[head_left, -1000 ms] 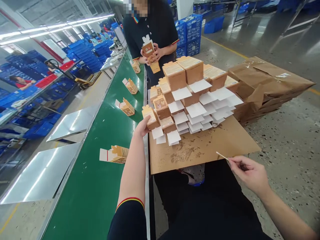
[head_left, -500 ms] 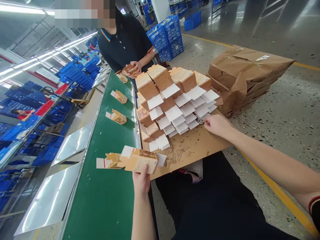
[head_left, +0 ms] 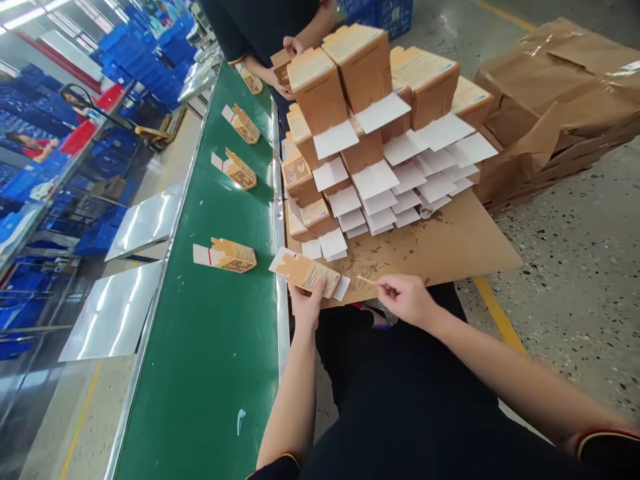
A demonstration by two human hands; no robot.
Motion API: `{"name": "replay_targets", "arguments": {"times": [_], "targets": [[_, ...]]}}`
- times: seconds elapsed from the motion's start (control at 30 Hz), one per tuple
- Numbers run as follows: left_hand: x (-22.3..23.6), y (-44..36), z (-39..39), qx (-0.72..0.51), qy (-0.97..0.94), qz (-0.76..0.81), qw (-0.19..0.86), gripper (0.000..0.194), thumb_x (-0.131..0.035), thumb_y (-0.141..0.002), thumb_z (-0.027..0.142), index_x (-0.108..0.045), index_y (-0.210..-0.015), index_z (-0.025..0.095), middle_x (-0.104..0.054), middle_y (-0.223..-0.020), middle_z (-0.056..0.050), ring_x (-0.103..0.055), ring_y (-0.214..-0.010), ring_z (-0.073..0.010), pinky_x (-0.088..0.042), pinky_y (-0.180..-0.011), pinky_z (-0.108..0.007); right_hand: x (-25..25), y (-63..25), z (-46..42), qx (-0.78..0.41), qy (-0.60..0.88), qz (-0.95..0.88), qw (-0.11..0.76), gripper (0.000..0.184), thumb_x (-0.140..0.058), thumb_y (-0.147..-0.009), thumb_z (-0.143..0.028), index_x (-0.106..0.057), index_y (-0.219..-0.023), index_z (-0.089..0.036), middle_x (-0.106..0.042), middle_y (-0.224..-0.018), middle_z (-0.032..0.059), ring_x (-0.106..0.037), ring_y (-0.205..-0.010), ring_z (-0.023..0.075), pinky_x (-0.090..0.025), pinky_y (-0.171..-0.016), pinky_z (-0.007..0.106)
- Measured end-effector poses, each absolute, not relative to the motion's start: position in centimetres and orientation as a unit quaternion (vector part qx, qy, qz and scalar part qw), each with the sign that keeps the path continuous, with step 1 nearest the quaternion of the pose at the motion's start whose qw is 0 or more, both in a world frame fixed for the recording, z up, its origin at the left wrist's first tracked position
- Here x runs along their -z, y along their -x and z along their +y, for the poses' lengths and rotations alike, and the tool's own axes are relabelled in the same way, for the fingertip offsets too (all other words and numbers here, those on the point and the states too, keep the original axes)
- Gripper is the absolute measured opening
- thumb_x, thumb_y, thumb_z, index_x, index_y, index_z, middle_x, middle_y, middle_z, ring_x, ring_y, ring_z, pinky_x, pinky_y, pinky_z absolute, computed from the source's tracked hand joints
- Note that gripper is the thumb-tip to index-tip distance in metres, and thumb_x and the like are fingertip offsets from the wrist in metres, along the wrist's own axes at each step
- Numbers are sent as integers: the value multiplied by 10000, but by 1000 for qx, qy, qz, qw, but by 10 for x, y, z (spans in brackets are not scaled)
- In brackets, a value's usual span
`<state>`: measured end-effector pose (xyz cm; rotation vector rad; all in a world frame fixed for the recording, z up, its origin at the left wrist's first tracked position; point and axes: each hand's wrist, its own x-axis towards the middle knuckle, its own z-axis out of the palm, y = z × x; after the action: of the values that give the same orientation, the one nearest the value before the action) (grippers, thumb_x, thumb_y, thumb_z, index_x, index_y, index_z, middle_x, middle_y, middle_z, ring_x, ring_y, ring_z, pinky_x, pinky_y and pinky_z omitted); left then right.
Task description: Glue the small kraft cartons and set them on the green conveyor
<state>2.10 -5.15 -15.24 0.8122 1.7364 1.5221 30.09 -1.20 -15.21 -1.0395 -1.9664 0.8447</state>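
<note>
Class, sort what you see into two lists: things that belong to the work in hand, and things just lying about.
Apparently in use: held carton; thin stick; stacked cartons; small round dish; cardboard sheet; green surface.

Apparently just lying about: paper-wrapped pile; pallet truck; blue crates.

Ceiling light: bright, cool white tubes (head_left: 30, 17) at upper left
Glare: white streaks on the flat silver metal panels (head_left: 113, 310); small glints on my long green conveyor belt (head_left: 200, 347)
Blur: my right forearm looks slightly soft
Distortion: wide-angle stretch, tilted view
</note>
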Motion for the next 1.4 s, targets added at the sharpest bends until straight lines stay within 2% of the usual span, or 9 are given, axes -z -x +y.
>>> {"name": "replay_targets", "arguments": {"times": [0.13, 0.33, 0.53, 0.73, 0.97, 1.07, 1.17, 1.3, 1.4], "targets": [[150, -25, -53, -579, -317, 670, 340, 850, -1072, -732, 530, -607, -1390, 260, -773, -1445, -174, -764, -1387, -348, -601, -1232, -541, 177, -258, -31, -271, 369, -826, 328, 272, -568, -1006, -79, -636, -791, -231, -617, -697, 3, -573, -656, 165, -467, -685, 297], [148, -30, -55, -580, -316, 672, 336, 865, -1066, -735, 564, -598, -1396, 262, -774, -1446, -163, -757, -1403, -342, -604, -1229, -520, 192, -252, -28, -252, 348, -851, 302, 303, -556, -1054, -86, -570, -790, -235, -596, -728, 23, -558, -714, 197, -433, -722, 325], [151, -39, -62, -567, -335, 687, 307, 951, -1046, -731, 605, -545, -1458, 253, -725, -1489, -187, -746, -1408, -345, -594, -1235, -514, 184, -258, -45, -259, 300, -858, 328, 301, -541, -1085, -110, -660, -835, -229, -665, -740, 30, -604, -707, 189, -487, -717, 320], [158, -57, -72, -532, -398, 716, 213, 1076, -1043, -736, 569, -443, -1564, 234, -654, -1539, -218, -672, -1505, -375, -532, -1295, -515, 167, -305, -49, -317, 393, -773, 385, 292, -584, -1069, -173, -716, -818, -246, -636, -655, -3, -551, -595, 155, -526, -678, 305], [161, -70, -73, -529, -379, 739, 178, 1053, -1051, -739, 444, -407, -1552, 260, -626, -1544, -208, -608, -1571, -405, -494, -1327, -577, 152, -330, -75, -389, 448, -703, 392, 255, -646, -1049, -263, -786, -836, -248, -680, -680, 12, -538, -553, 139, -491, -560, 291], [163, -76, -69, -543, -365, 737, 170, 1009, -1052, -724, 403, -422, -1498, 258, -650, -1497, -207, -647, -1526, -415, -530, -1289, -595, 150, -331, -84, -403, 449, -692, 397, 279, -640, -1054, -264, -784, -816, -244, -650, -657, 4, -516, -526, 129, -462, -533, 283], [166, -78, -67, -537, -365, 738, 183, 996, -1058, -702, 408, -440, -1466, 245, -683, -1436, -202, -691, -1464, -414, -588, -1228, -559, 150, -330, -85, -414, 441, -691, 396, 290, -642, -1046, -278, -777, -791, -245, -598, -614, -8, -500, -507, 126, -434, -505, 279], [163, -44, -73, -540, -360, 740, 176, 995, -1067, -679, 473, -461, -1437, 257, -693, -1436, -188, -756, -1352, -386, -649, -1157, -547, 146, -336, -78, -421, 437, -693, 389, 270, -662, -1034, -320, -798, -810, -254, -630, -622, -5, -519, -505, 128, -445, -488, 274], [152, 21, -90, -571, -288, 766, 67, 1043, -1068, -673, 516, -409, -1445, 274, -666, -1484, -184, -746, -1363, -378, -651, -1154, -599, 142, -349, -70, -404, 458, -683, 400, 231, -694, -1029, -340, -837, -866, -262, -661, -626, -5, -556, -496, 135, -493, -492, 276]]}}
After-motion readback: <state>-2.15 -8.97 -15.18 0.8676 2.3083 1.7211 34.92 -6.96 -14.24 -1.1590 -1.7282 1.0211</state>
